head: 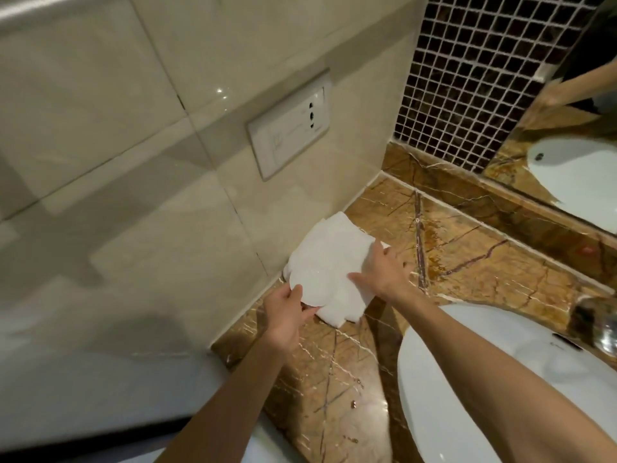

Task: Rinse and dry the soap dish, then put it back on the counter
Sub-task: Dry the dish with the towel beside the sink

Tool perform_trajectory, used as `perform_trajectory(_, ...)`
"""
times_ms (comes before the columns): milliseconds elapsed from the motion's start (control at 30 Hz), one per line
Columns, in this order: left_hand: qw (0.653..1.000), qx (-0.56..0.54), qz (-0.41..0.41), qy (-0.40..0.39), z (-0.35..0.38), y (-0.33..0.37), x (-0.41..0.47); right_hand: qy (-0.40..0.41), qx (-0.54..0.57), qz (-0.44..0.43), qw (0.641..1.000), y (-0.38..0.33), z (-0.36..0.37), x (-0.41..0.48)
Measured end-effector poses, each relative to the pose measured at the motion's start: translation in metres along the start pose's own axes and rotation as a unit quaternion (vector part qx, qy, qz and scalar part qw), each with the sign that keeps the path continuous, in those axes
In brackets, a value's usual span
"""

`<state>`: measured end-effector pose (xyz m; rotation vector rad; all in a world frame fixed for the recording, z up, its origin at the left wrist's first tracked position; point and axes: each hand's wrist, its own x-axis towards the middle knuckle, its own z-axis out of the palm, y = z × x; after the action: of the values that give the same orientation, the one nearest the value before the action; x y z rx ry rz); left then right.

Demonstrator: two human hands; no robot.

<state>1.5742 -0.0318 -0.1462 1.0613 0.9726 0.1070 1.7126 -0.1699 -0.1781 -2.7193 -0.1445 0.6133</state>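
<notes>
Soap dish point(312, 279): white, at left edge of counter point(467, 262) by the wall, rim pinched in left hand point(287, 312). Cloth point(337, 242): white, beneath dish. Right hand point(380, 272): fingers spread, pressing cloth.

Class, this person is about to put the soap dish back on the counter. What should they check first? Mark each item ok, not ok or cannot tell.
1. Left hand has a grip on the soap dish rim: ok.
2. Right hand presses the white towel against the dish: ok.
3. Dish fully dry: cannot tell.
4. Dish is over the marble counter, not the sink: ok.
5. Counter surface dry where the dish will sit: cannot tell, as the glossy marble hides any wet patches.
</notes>
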Motion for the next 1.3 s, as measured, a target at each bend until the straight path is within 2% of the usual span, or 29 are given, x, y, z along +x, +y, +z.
perform_trajectory(100, 1.0, -0.013, 0.002, 0.008, 0.001, 0.0, 0.003, 0.031, -0.024, -0.02, 0.999, -0.002, 0.002, -0.002)
perform_trajectory(233, 0.999, -0.032, 0.001, 0.012, 0.003, 0.0, 0.004, 0.079, 0.026, -0.082, 0.993, -0.005, -0.005, -0.01)
perform_trajectory(367, 0.999, -0.042, -0.007, 0.024, 0.006, 0.0, 0.003, 0.104, 0.153, -0.131, 0.974, -0.008, -0.005, -0.026)
perform_trajectory(433, 0.999, -0.045, -0.005, 0.022, 0.008, 0.001, 0.002, 0.092, 0.227, -0.154, 0.957, -0.011, -0.003, -0.038)
perform_trajectory(600, 1.0, -0.015, 0.025, -0.01, 0.008, -0.001, 0.001, 0.049, 0.296, -0.232, 0.926, -0.023, 0.01, -0.062)
perform_trajectory(700, 0.997, 0.024, 0.045, -0.052, 0.004, -0.003, 0.002, 0.019, 0.33, -0.227, 0.916, -0.026, 0.015, -0.065)
perform_trajectory(867, 0.993, 0.028, 0.05, -0.104, -0.002, -0.004, 0.008, -0.02, 0.375, -0.212, 0.903, -0.025, 0.021, -0.061)
perform_trajectory(1300, 0.996, -0.005, 0.046, -0.072, -0.007, -0.009, 0.017, -0.11, 0.304, -0.232, 0.917, -0.014, 0.012, -0.042)
